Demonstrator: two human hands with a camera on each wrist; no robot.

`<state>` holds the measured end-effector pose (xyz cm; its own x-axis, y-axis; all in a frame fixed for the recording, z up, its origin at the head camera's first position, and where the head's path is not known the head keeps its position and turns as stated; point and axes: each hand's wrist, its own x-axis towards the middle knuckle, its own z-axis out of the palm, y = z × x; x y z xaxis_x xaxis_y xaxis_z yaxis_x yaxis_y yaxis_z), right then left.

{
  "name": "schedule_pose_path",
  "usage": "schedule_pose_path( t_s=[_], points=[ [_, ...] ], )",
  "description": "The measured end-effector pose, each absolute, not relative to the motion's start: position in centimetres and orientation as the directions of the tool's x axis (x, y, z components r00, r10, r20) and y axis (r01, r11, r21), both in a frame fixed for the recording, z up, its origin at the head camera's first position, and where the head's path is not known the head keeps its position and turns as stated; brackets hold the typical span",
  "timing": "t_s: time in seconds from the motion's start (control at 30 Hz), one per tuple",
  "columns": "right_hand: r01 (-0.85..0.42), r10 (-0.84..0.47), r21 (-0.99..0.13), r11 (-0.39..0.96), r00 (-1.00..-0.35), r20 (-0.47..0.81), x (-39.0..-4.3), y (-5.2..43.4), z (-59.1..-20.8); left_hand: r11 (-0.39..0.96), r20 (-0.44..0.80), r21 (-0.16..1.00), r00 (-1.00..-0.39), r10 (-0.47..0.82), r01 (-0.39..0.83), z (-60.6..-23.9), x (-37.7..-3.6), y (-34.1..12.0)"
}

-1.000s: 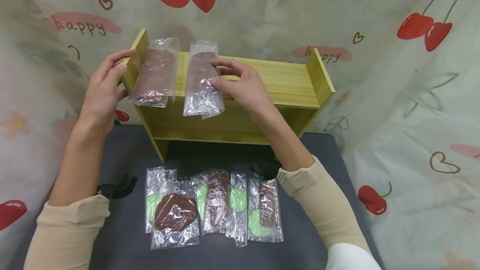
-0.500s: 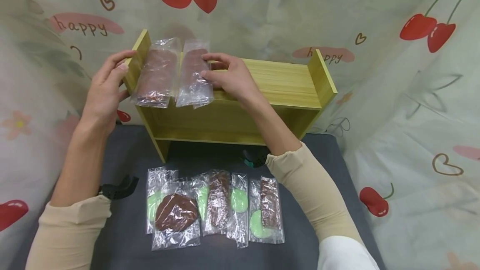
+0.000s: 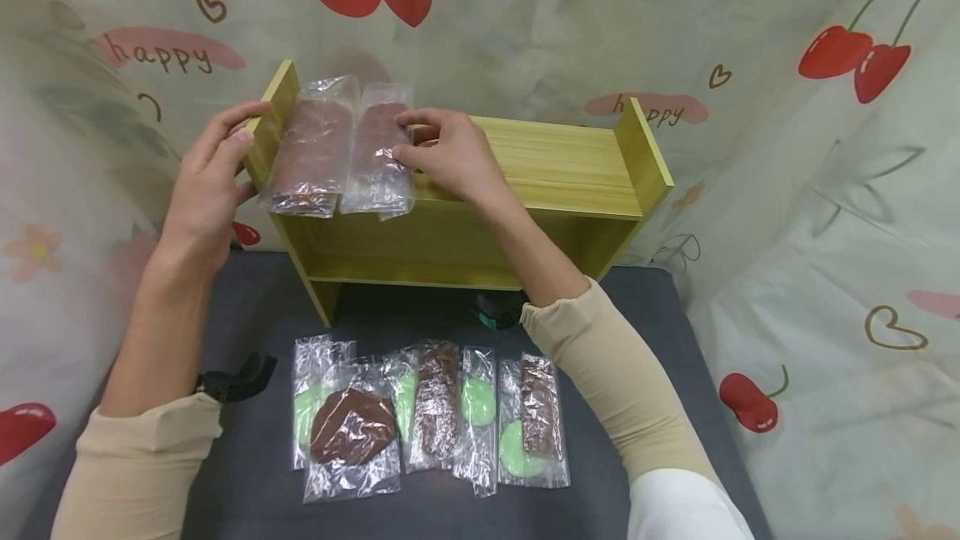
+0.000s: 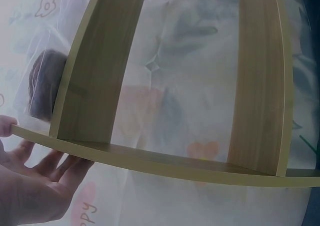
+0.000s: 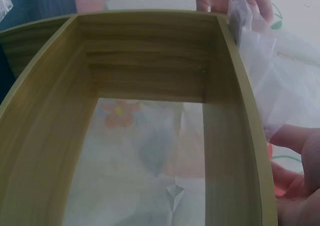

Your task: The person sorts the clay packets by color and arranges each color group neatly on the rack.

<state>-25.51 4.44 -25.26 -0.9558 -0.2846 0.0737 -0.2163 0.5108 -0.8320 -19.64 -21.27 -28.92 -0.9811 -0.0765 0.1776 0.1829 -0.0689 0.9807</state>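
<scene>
My left hand [image 3: 208, 186] grips the left side panel of a small wooden shelf [image 3: 555, 169]; in the left wrist view the thumb and fingers lie on opposite sides of that panel [image 4: 165, 168]. On the shelf's top board, my right hand [image 3: 453, 158] pinches the right edge of a clear plastic bag [image 3: 375, 144] holding something flat and brown. Left of it, against the panel, stand bagged brown pieces [image 3: 315, 140], apparently more than one. In the right wrist view the held bag [image 5: 277, 99] hangs past the top board; what the fingertips touch is partly hidden.
In front of the shelf, on the dark table [image 3: 600, 440], lie several clear bags with flat brown or green pieces, among them a round brown one [image 3: 352, 427] and a long brown one [image 3: 437, 398]. A patterned curtain [image 3: 825, 232] surrounds the table closely.
My right hand has moved left along the top board with its bag, which now sits right beside the bagged pieces at the left panel. The left hand stays in place.
</scene>
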Motion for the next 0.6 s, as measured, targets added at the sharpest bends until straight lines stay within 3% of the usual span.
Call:
schedule_pose_path(
  t_s=[0.27,0.6],
  points=[
    [-0.242,-0.285,-0.778,0.58,-0.955,0.084,-25.81,4.36,-25.13,-0.047,0.177,0.982,-0.981,-0.081,0.182,-28.83,-19.6,-21.25],
    [-0.292,-0.282,-0.785,0.547,-0.947,0.156,-25.47,4.45,-25.56,-0.075,0.186,0.979,-0.979,-0.08,0.192,-28.89,-19.57,-21.18]
  ],
)
